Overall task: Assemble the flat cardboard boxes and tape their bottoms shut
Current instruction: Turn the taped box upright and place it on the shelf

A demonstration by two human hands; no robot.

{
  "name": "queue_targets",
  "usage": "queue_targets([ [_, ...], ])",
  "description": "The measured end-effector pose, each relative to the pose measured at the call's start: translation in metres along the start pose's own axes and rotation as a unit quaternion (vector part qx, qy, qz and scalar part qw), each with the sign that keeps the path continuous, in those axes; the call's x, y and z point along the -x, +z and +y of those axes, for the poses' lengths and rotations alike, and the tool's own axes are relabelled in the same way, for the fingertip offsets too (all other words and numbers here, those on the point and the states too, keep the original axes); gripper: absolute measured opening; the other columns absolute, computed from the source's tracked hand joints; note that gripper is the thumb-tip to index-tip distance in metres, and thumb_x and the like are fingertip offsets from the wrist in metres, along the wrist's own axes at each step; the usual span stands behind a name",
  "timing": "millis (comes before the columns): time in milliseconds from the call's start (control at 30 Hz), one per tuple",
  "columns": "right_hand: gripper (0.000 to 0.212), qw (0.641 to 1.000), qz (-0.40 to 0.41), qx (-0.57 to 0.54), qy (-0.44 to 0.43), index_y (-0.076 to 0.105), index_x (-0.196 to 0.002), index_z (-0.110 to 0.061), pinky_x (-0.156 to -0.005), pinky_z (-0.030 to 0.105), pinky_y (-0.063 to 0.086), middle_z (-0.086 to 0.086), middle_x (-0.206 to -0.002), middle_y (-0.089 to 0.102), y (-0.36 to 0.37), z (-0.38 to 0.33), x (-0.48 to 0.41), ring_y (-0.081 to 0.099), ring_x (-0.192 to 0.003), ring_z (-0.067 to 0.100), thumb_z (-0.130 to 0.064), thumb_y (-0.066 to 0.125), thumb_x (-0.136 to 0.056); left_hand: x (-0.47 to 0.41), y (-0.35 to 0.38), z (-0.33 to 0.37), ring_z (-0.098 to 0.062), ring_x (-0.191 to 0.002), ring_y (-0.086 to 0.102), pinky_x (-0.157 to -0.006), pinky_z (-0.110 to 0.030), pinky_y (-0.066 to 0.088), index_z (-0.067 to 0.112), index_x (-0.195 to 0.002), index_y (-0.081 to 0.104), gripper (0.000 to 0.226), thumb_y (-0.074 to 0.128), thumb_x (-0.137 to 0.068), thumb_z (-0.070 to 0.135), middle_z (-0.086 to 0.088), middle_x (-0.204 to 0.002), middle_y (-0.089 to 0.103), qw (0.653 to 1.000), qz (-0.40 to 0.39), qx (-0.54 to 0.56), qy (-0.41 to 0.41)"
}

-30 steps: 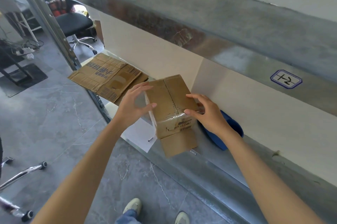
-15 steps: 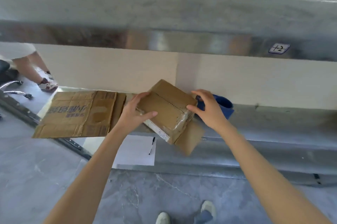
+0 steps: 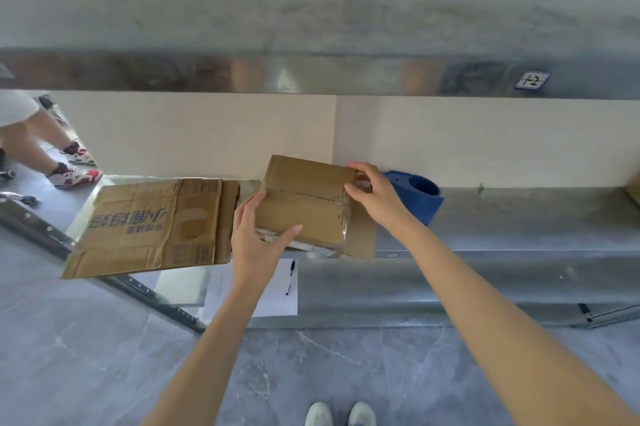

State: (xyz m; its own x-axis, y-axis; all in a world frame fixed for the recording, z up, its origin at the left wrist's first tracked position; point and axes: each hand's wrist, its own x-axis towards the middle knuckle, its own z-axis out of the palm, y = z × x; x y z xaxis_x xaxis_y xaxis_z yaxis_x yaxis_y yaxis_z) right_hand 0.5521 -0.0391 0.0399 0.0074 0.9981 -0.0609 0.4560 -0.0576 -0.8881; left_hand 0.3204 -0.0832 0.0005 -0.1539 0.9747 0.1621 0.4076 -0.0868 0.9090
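A small brown cardboard box (image 3: 306, 202) sits on the metal shelf (image 3: 502, 217), its flaps closed with a seam across the top and clear tape on the right edge. My left hand (image 3: 258, 235) grips its near left corner, thumb along the front edge. My right hand (image 3: 372, 195) holds the far right corner with curled fingers. A loose flap sticks out at the box's lower right. A stack of flat printed cardboard boxes (image 3: 152, 224) lies to the left, hanging over the shelf edge. A blue tape dispenser (image 3: 420, 195) stands behind my right hand.
A white sheet of paper (image 3: 273, 290) with a pen (image 3: 290, 276) lies on a lower ledge in front. Another person's legs and shoes (image 3: 74, 172) stand at the far left. A steel beam (image 3: 311, 72) runs overhead. My shoes (image 3: 341, 413) are on the grey floor.
The view has swung to face the shelf squarely. The box has turned from tilted to lying flat on the shelf, with both hands still on its corners.
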Motion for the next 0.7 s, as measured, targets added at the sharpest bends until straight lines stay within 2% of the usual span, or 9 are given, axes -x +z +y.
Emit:
queue_targets([
  [67, 0.041, 1.0, -0.011, -0.002, 0.008, 0.048, -0.14, -0.026, -0.108, 0.031, 0.036, -0.009, -0.134, 0.048, 0.004, -0.007, -0.012, 0.044, -0.131, 0.012, -0.021, 0.057, -0.099, -0.002, 0.004, 0.002, 0.001, -0.126, 0.042, -0.108, -0.027, 0.038, 0.029, -0.143, 0.045, 0.083, 0.086, -0.071, 0.04, 0.014, -0.138, 0.042, 1.0, 0.018, 0.001, -0.014],
  [133, 0.045, 1.0, -0.007, 0.008, 0.015, 0.042, -0.146, -0.024, -0.109, 0.029, 0.033, -0.005, -0.146, 0.043, 0.007, -0.009, -0.018, 0.04, -0.137, 0.013, -0.022, 0.053, -0.102, -0.005, 0.009, 0.005, -0.003, -0.129, 0.041, -0.107, -0.028, 0.038, 0.029, -0.143, 0.045, 0.082, 0.085, -0.072, 0.044, 0.013, -0.14, 0.04, 1.0, 0.024, -0.008, -0.018],
  [267, 0.057, 0.998, 0.056, 0.001, 0.002, 0.031, -0.152, -0.025, -0.112, 0.028, 0.03, -0.007, -0.158, 0.03, 0.021, -0.003, 0.0, 0.034, -0.141, 0.011, -0.031, 0.055, -0.101, -0.011, 0.014, 0.01, -0.012, -0.131, 0.042, -0.105, -0.031, 0.039, 0.029, -0.14, 0.045, 0.082, 0.082, -0.071, 0.053, 0.009, -0.14, 0.04, 0.999, 0.03, -0.036, -0.026],
  [333, 0.066, 0.999, 0.038, 0.012, -0.012, 0.024, -0.155, -0.024, -0.118, 0.029, 0.021, -0.007, -0.164, 0.018, 0.034, 0.0, 0.012, 0.02, -0.148, 0.009, -0.037, 0.057, -0.099, -0.012, 0.015, 0.009, -0.013, -0.131, 0.04, -0.101, -0.031, 0.04, 0.029, -0.138, 0.045, 0.084, 0.081, -0.069, 0.058, 0.008, -0.139, 0.039, 0.998, 0.029, -0.055, -0.028],
  [433, 0.078, 0.999, 0.024, 0.024, 0.0, 0.013, -0.158, -0.024, -0.112, 0.019, 0.01, -0.011, -0.166, -0.002, 0.051, 0.0, 0.013, 0.005, -0.149, 0.004, -0.043, 0.058, -0.097, -0.016, 0.017, 0.011, -0.015, -0.128, 0.04, -0.091, -0.03, 0.042, 0.026, -0.132, 0.045, 0.084, 0.081, -0.065, 0.061, 0.007, -0.135, 0.04, 0.995, 0.027, -0.096, -0.024],
  [567, 0.081, 0.998, 0.051, 0.045, 0.01, 0.008, -0.159, -0.023, -0.104, 0.014, 0.011, -0.007, -0.166, -0.005, 0.056, -0.001, 0.007, 0.012, -0.149, 0.011, -0.044, 0.056, -0.098, -0.032, 0.013, 0.013, -0.018, -0.121, 0.044, -0.099, -0.038, 0.045, 0.018, -0.12, 0.049, 0.073, 0.083, -0.066, 0.056, 0.005, -0.127, 0.039, 0.996, 0.01, -0.085, 0.001],
  [633, 0.081, 0.997, 0.05, 0.065, -0.005, 0.007, -0.159, -0.023, -0.103, 0.011, 0.011, -0.007, -0.166, -0.004, 0.056, 0.004, 0.008, 0.014, -0.148, 0.009, -0.046, 0.055, -0.098, -0.041, 0.009, 0.011, -0.011, -0.125, 0.042, -0.101, -0.027, 0.041, 0.019, -0.122, 0.05, 0.067, 0.083, -0.072, 0.047, 0.006, -0.137, 0.036, 0.997, -0.022, -0.063, 0.038],
  [700, 0.083, 0.996, 0.049, 0.067, -0.015, 0.008, -0.159, -0.024, -0.106, 0.012, 0.012, -0.01, -0.166, -0.003, 0.055, 0.01, 0.009, 0.013, -0.148, 0.005, -0.048, 0.057, -0.096, -0.045, 0.009, 0.006, -0.001, -0.132, 0.036, -0.102, -0.016, 0.032, 0.02, -0.137, 0.045, 0.073, 0.081, -0.077, 0.042, 0.011, -0.151, 0.031, 0.994, -0.067, -0.062, 0.062],
])
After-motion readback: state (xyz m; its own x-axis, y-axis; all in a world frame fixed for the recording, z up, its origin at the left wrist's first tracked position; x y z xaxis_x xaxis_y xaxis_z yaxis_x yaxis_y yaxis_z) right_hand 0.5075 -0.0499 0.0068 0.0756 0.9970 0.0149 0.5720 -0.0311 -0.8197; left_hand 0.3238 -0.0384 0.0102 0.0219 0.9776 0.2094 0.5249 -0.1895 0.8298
